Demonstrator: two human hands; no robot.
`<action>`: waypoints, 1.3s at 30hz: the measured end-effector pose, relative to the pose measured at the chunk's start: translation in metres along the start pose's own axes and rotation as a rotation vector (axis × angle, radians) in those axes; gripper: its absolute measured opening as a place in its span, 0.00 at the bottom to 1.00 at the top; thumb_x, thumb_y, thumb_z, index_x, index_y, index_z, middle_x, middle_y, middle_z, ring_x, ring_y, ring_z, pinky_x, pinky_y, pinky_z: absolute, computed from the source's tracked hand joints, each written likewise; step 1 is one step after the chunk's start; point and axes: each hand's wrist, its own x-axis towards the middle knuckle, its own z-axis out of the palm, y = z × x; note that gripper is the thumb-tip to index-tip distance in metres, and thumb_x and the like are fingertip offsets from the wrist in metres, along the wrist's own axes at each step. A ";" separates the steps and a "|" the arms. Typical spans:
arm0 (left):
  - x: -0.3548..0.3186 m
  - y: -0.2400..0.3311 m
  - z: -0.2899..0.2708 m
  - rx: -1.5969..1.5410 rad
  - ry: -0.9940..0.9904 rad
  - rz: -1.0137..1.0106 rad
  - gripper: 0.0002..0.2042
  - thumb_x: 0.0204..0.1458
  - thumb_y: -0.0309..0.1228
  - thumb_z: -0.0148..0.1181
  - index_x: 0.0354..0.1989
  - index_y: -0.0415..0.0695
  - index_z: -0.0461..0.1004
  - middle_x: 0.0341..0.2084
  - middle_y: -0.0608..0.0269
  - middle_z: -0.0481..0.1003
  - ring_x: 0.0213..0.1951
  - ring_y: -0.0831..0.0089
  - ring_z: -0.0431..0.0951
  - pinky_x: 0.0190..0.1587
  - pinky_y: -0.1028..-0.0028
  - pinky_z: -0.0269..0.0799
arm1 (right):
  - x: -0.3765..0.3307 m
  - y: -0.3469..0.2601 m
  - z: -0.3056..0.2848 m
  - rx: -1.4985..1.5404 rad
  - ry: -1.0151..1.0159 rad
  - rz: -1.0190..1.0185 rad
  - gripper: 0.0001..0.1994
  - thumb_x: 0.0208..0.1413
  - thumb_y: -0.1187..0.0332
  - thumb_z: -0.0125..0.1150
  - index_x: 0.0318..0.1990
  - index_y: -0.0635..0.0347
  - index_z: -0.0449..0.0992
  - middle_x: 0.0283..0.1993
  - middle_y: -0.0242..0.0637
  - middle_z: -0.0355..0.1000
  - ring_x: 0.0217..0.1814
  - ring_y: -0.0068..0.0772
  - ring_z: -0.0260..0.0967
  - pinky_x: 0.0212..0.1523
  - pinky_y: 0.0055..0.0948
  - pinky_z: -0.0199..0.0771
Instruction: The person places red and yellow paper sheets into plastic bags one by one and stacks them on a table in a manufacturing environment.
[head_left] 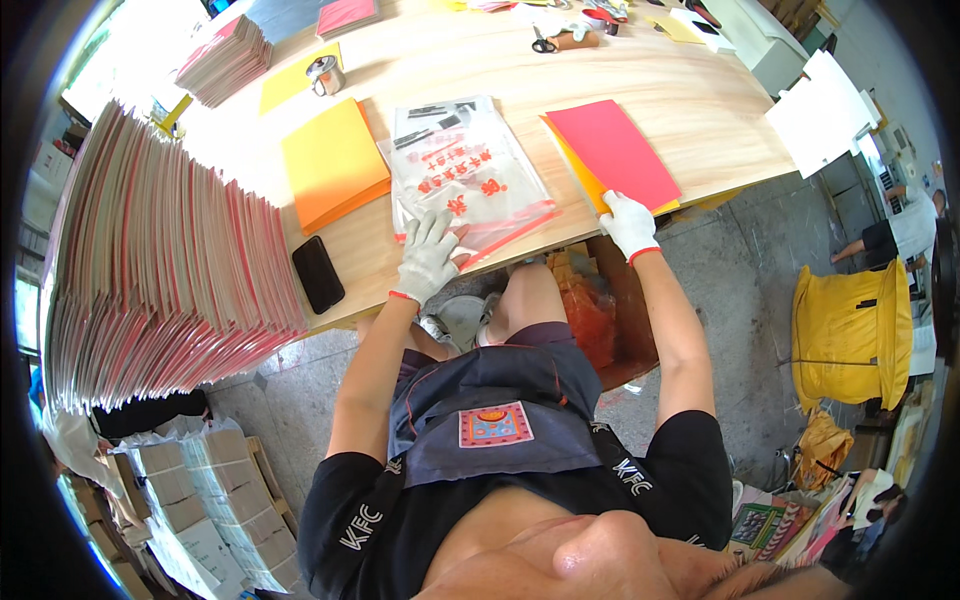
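My left hand, in a white knitted glove, lies with its fingers spread on the near left corner of a pile of clear plastic bags with red printing. On the right, a pink sheet rests over yellow-orange sheets, whose left edges fan out from under it. My gloved right hand is closed at the near left corner of these sheets; its fingertips are partly hidden. Left of the bags sits a stack of yellow and orange sheets.
A black phone lies near the table's front edge, beside tall piles of folded pink-and-white sheets. Farther back are a metal mug, scissors and a brown roll. An open box stands below the table edge.
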 end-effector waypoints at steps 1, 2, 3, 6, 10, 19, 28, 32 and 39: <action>0.000 -0.001 0.001 -0.002 -0.008 -0.005 0.23 0.45 0.42 0.63 0.51 0.51 0.74 0.57 0.52 0.66 0.61 0.51 0.60 0.61 0.52 0.53 | 0.002 -0.001 -0.003 -0.002 -0.025 0.004 0.12 0.48 0.63 0.57 0.40 0.54 0.72 0.38 0.44 0.73 0.41 0.49 0.72 0.42 0.45 0.72; -0.001 -0.002 0.001 -0.004 -0.016 -0.009 0.23 0.45 0.42 0.63 0.51 0.51 0.74 0.57 0.53 0.66 0.62 0.51 0.59 0.61 0.52 0.53 | 0.005 -0.001 -0.006 -0.004 -0.050 0.009 0.12 0.49 0.63 0.57 0.40 0.55 0.72 0.38 0.45 0.74 0.41 0.50 0.72 0.43 0.45 0.72; -0.002 -0.002 0.002 0.004 -0.005 -0.011 0.22 0.45 0.42 0.63 0.50 0.50 0.74 0.57 0.53 0.66 0.62 0.51 0.60 0.61 0.52 0.54 | 0.006 0.000 -0.010 -0.008 -0.076 0.012 0.12 0.49 0.63 0.56 0.39 0.55 0.73 0.37 0.45 0.74 0.42 0.50 0.72 0.43 0.44 0.72; -0.004 -0.004 0.004 0.007 0.022 -0.017 0.21 0.45 0.42 0.63 0.49 0.49 0.75 0.57 0.53 0.66 0.61 0.51 0.60 0.61 0.52 0.54 | 0.009 0.001 -0.023 0.052 -0.163 0.047 0.13 0.50 0.63 0.54 0.42 0.54 0.74 0.40 0.46 0.75 0.44 0.50 0.72 0.45 0.44 0.71; -0.005 -0.004 0.004 -0.025 0.023 -0.023 0.21 0.45 0.42 0.63 0.49 0.49 0.75 0.58 0.53 0.66 0.61 0.51 0.60 0.61 0.51 0.53 | 0.009 0.008 -0.022 0.071 -0.191 0.053 0.15 0.52 0.61 0.53 0.46 0.50 0.75 0.41 0.47 0.75 0.46 0.51 0.72 0.46 0.44 0.71; -0.005 -0.003 0.002 -0.017 0.039 -0.028 0.19 0.46 0.43 0.62 0.44 0.47 0.76 0.57 0.52 0.67 0.60 0.50 0.61 0.62 0.51 0.52 | 0.011 -0.001 -0.031 0.067 -0.242 0.046 0.15 0.53 0.59 0.54 0.46 0.52 0.75 0.42 0.48 0.75 0.46 0.52 0.71 0.46 0.44 0.71; -0.004 -0.012 0.003 0.020 -0.079 0.005 0.21 0.49 0.41 0.59 0.54 0.52 0.72 0.61 0.54 0.63 0.63 0.51 0.58 0.63 0.52 0.51 | 0.003 -0.003 0.003 -0.212 -0.134 -0.071 0.19 0.52 0.70 0.52 0.53 0.53 0.61 0.40 0.49 0.72 0.39 0.55 0.73 0.37 0.49 0.73; 0.001 -0.024 -0.009 -0.001 -0.166 -0.032 0.21 0.50 0.38 0.59 0.54 0.54 0.72 0.61 0.52 0.62 0.63 0.50 0.57 0.64 0.53 0.50 | -0.014 0.010 -0.031 -0.122 -0.073 -0.115 0.19 0.51 0.74 0.51 0.52 0.53 0.62 0.39 0.47 0.72 0.35 0.52 0.73 0.33 0.48 0.72; 0.007 -0.006 -0.035 0.068 -0.102 -0.164 0.23 0.45 0.33 0.62 0.53 0.53 0.72 0.60 0.53 0.63 0.64 0.51 0.57 0.65 0.54 0.51 | -0.078 0.010 -0.024 0.276 0.264 0.205 0.35 0.49 0.59 0.66 0.61 0.63 0.58 0.59 0.52 0.63 0.59 0.52 0.63 0.59 0.38 0.63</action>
